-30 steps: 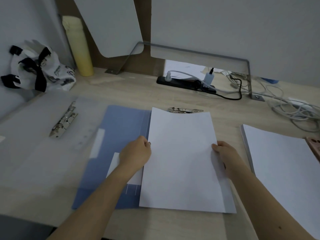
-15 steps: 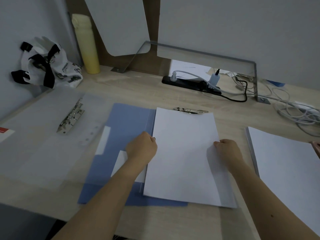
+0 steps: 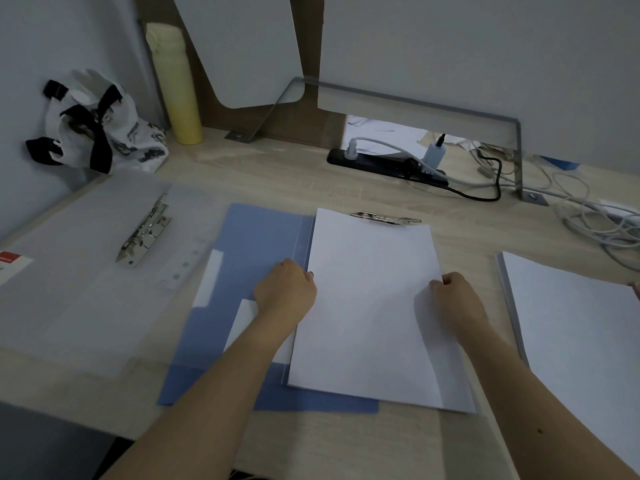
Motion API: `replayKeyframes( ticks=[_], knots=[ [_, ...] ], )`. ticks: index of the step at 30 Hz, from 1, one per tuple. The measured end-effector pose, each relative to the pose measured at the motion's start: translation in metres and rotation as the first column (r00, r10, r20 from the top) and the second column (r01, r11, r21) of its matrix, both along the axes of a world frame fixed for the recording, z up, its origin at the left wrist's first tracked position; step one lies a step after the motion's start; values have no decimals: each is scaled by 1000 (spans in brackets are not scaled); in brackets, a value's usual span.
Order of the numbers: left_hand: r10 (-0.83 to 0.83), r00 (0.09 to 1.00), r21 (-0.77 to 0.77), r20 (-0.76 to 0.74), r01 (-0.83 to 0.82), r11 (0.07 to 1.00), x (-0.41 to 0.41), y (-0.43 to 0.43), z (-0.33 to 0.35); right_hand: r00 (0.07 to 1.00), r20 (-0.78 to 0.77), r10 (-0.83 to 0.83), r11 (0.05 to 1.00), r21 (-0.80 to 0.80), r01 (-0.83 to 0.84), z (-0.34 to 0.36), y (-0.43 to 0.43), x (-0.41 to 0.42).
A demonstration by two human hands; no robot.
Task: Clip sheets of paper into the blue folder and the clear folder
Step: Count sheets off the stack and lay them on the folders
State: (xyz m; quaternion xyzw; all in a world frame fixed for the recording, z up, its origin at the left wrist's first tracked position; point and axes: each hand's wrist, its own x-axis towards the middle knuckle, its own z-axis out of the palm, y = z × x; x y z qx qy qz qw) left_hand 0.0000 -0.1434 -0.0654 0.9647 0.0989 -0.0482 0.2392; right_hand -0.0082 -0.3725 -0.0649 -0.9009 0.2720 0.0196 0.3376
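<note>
The blue folder (image 3: 256,244) lies open on the desk in front of me. White sheets of paper (image 3: 370,306) lie on its right half, their top edge at the folder's metal clip (image 3: 386,218). My left hand (image 3: 285,291) holds the sheets' left edge with curled fingers. My right hand (image 3: 453,297) pinches their right edge. The clear folder (image 3: 86,271) lies open to the left, with its own metal clip (image 3: 145,233) near its middle.
A stack of white paper (image 3: 571,323) lies at the right. A black power strip (image 3: 388,164) and tangled cables (image 3: 595,220) are behind it. A yellow bottle (image 3: 176,84) and a white bag (image 3: 100,129) stand at the back left.
The sheets slid a little up toward the blue folder's clip, both hands moving with them. The camera view shifted slightly.
</note>
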Motion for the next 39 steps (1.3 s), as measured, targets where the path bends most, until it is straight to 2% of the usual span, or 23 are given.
replayKeyframes(
  ticks=[3,6,8,10,13,15,18,21,22,23,24,25,26,28,30,32,35,39],
  knots=[
    [2,1000,18,1,-2,1000,-1,-1,2,999,35,-11,994,-108,15,-2,7,-2],
    [-15,998,67,66,11,998,-6,-4,3,992,124,4,949,-314,35,-9,15,-7],
    [-115,981,95,158,101,990,-9,-5,-1,983,180,38,899,-436,46,-16,17,-10],
    [-282,939,87,196,270,959,-7,-6,-5,964,249,88,851,-521,57,-24,18,-10],
    [-394,906,29,154,395,918,-4,-11,-10,929,336,155,790,-606,88,-32,19,-11],
    [-449,879,88,162,440,894,-2,-16,-20,931,317,180,782,-621,60,-33,20,-11],
    [-478,874,183,89,458,870,-2,-17,-30,935,278,222,765,-644,10,-30,19,-5],
    [-471,878,214,82,446,869,-1,-17,-32,929,223,294,819,-559,-125,-16,12,24],
    [-469,879,216,87,443,870,-1,-18,-33,938,203,282,888,-424,-175,-8,9,38],
    [-468,879,214,94,441,872,-1,-18,-33,955,212,209,966,-199,-167,1,9,51],
    [-466,879,214,101,439,873,0,-18,-33,964,250,90,991,74,-111,10,10,65],
    [-465,880,218,98,437,873,0,-18,-33,970,239,-40,942,334,-44,18,11,76],
    [-464,881,224,90,436,872,0,-19,-33,963,225,-146,867,498,15,22,12,87],
    [-458,884,212,94,432,877,1,-19,-33,952,186,-244,760,647,69,23,9,105],
    [-453,875,216,170,416,884,0,-18,-37,939,223,-263,725,687,40,22,11,112],
    [-450,848,253,280,387,887,-2,-18,-39,936,298,-187,750,658,-59,21,18,113],
    [-443,819,254,365,371,893,-2,-17,-46,914,400,63,884,403,-237,17,28,113],
    [-440,804,267,399,358,895,-2,-18,-48,863,422,277,923,131,-361,12,36,115]
  ],
)
